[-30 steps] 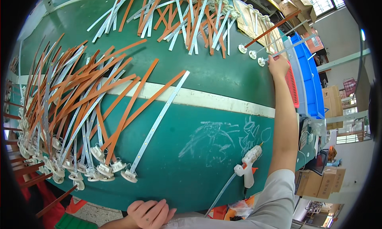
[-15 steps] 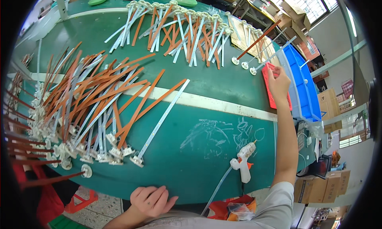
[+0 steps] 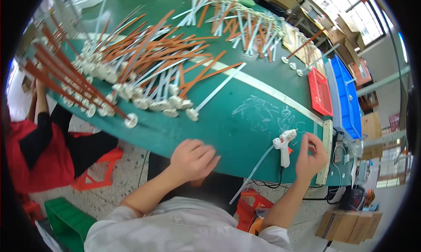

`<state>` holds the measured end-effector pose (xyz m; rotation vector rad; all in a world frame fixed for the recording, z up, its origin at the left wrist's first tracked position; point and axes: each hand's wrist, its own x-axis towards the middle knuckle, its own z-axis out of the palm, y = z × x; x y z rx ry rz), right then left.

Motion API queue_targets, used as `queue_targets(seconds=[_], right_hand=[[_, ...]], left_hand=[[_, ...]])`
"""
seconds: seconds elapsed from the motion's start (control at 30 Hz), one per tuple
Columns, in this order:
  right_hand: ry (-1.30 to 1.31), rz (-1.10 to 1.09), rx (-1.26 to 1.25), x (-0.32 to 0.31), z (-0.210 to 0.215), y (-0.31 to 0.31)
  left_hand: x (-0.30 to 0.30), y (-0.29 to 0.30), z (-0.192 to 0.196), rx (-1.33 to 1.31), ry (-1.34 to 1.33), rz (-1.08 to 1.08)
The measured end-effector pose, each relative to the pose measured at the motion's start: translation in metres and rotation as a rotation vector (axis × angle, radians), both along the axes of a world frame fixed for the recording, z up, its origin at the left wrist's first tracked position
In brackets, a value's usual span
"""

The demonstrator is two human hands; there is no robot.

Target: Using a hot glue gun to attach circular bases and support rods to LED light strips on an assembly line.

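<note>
Coworker [image 3: 41, 157] in a red top sits at the far left, right up against the table's near edge. Beside them, brown strips [image 3: 83, 79] stand up from white round bases along that edge, so that corner's pretty packed. Next comes a big messy pile of strips [image 3: 149, 50], brown and white, with one white strip [image 3: 221, 87] poking out on its right side.

Left hand [image 3: 193, 160] is over the near edge, fingers loosely bent and a bit blurry; can't tell if there's anything in it. Most of the elbow room is the stretch of green table [image 3: 232, 149] from there to the glue gun, with chalk scribbles [image 3: 254, 111] further back.

Glue gun [image 3: 285, 149] lies near the front right edge, its clear rod [image 3: 256, 168] sticking out past the table. Right hand [image 3: 312, 164] is just right of it, not touching, thumb and fingers moderately spread. A pale rail [image 3: 324, 157] lines the table's right end close by, then there's a red basket [image 3: 320, 92] and a blue tray [image 3: 344, 98] behind.
</note>
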<state>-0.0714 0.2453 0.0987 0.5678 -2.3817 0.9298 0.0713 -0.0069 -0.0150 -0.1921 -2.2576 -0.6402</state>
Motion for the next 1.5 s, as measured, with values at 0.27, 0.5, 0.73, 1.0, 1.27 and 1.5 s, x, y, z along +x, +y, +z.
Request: queue_targets(seconds=[0.27,0.5,0.73,1.0,1.27,1.5], right_hand=[[-0.161,-0.075,-0.241,0.057,-0.046,0.011],[-0.176,-0.196,-0.296,0.073,-0.043,0.033],[-0.166,-0.153,0.558,0.037,-0.066,0.057],[-0.392,-0.312,0.607,0.004,-0.07,0.044],[-0.525,-0.066,-0.355,-0.001,-0.093,0.085],[-0.888,0.653,-1.358,0.097,-0.062,0.04]], left_hand=[[-0.029,-0.042,0.053,-0.144,-0.134,0.447],[-0.028,-0.052,0.032,-0.326,-0.165,0.382],[-0.021,-0.048,0.016,-0.347,-0.143,0.408],[0.003,-0.021,0.016,0.11,-0.043,0.23],[0.045,0.015,0.025,1.076,-0.137,-0.208],[0.056,0.015,0.026,1.075,-0.111,-0.374]])
